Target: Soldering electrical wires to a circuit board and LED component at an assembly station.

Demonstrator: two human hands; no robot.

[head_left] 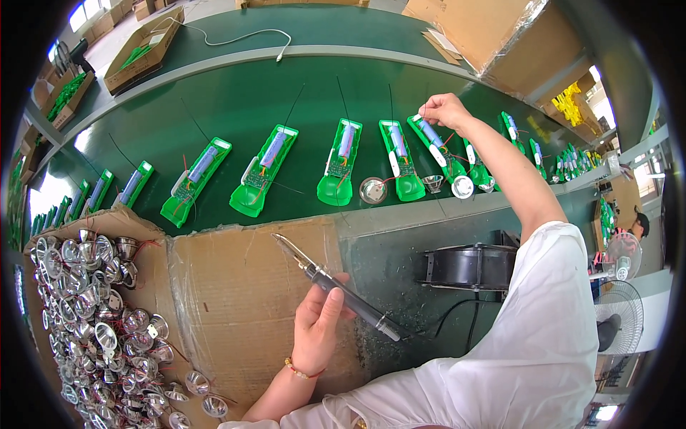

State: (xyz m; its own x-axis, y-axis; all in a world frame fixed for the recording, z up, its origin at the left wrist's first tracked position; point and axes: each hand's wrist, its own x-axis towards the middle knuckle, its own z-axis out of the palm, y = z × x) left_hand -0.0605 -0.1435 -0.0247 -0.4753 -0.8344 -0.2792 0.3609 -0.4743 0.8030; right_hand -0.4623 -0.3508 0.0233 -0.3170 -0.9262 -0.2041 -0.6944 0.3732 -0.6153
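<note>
In my left hand (319,322), fingers wrapped around its dark handle, is a soldering iron (350,297), its metal tip pointing up and left over a flat cardboard sheet. Farther off, my right hand (444,111) pinches at the top end of an open green plastic housing (437,149). What lies between those fingertips is too small to make out. That housing carries a blue cylindrical battery (431,134), a small circuit board and red wires. Near its lower end lies a silver reflector cup (462,187). Beside it is a similar green housing (401,161).
Several more green housings (336,171) stand in a row along the green belt (314,93), thin black wires sticking up. A cardboard box (153,227) full of reflector cups (107,336) is at left. A black fan (468,267) with a cable sits near my right arm.
</note>
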